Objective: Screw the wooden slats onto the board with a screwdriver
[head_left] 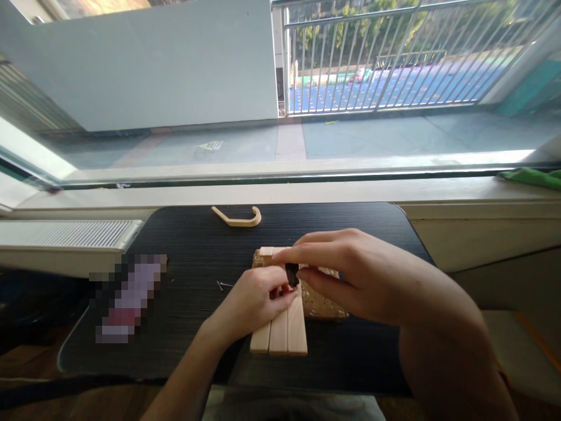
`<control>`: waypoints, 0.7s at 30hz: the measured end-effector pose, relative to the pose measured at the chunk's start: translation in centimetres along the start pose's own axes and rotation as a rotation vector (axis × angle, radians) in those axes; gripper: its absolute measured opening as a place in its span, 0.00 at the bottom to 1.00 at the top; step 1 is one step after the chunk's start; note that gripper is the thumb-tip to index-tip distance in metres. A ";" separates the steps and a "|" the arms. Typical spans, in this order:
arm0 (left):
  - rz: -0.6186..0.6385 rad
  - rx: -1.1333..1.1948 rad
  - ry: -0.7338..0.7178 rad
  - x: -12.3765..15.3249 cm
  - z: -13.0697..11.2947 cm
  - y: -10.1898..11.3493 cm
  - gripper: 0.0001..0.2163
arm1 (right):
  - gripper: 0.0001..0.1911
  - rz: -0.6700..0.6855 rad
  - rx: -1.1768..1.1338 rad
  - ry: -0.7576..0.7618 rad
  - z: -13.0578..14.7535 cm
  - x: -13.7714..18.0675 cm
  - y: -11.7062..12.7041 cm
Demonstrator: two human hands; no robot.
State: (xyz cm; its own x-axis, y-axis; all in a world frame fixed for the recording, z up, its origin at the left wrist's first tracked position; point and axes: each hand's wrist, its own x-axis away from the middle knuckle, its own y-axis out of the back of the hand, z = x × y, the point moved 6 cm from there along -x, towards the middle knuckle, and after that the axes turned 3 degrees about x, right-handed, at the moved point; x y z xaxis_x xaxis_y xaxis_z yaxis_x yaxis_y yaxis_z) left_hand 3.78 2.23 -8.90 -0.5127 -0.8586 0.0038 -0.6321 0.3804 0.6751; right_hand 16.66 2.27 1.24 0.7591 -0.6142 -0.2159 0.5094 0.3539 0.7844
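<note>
Relative to the three slats [279, 339]: above, my two hands (left hand [258, 297], right hand [346, 263]) and one dark piece [291, 275]; beneath, one block [322, 305]; to the left, two nails [226, 285]; beyond, one hook [239, 223].

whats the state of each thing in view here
left hand, fingers curled, grip unclear
right hand, pinching the dark piece
dark piece, held, partly hidden
wooden slats, side by side
brown block, partly covered
curved wooden piece, lying loose
metal fasteners, lying loose
green cloth, bunched up
</note>
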 end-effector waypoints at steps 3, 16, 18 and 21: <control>0.009 -0.001 0.011 0.0 -0.2 0.0 0.11 | 0.11 -0.008 0.023 -0.007 -0.2 -0.1 0.0; -0.813 -0.168 0.431 8.4 8.1 8.4 0.17 | 0.10 -0.071 0.042 -0.033 -1.5 0.0 -0.3; -0.848 -0.234 0.542 9.4 10.0 9.8 0.18 | 0.09 -0.069 0.035 -0.032 -1.5 -0.1 -0.4; -0.812 -0.290 0.661 9.6 11.9 11.2 0.16 | 0.09 -0.080 0.026 -0.027 -1.5 -0.1 -0.4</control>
State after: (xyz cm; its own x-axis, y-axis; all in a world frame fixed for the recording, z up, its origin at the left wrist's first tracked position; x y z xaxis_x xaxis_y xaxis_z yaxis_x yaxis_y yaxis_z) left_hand -15.14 2.35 -10.12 0.4660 -0.8653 -0.1846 -0.4351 -0.4058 0.8037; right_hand 16.97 3.23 0.12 0.7051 -0.6585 -0.2631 0.5568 0.2843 0.7804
